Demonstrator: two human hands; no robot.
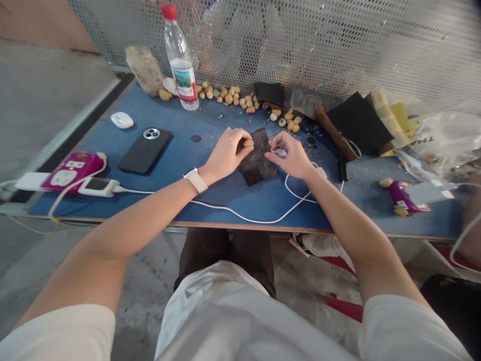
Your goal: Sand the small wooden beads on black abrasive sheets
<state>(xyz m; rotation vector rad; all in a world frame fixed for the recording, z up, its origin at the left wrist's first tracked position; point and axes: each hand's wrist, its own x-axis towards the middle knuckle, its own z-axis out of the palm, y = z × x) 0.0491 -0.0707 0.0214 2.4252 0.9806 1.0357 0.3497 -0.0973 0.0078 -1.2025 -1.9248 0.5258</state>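
**As left hand (225,154) and right hand (290,156) pinch above a crinkled black sheet (256,168)**

Left fingertips curl tight around a small tan ball (248,143), seemingly to hold it just above the sheet; right thumb and forefinger press together on a pale scrap (280,153), too small to name; the sheet lies between both hands on a blue workbench (214,203); a white cable (244,216) loops nearby; more tan balls (229,96) sit along the back, apparently away from the working hands, against a perforated metal screen (311,45).

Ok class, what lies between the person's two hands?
In the head view, a crumpled dark sheet lies between the left hand and right hand, with a small tan lump against the left hand.
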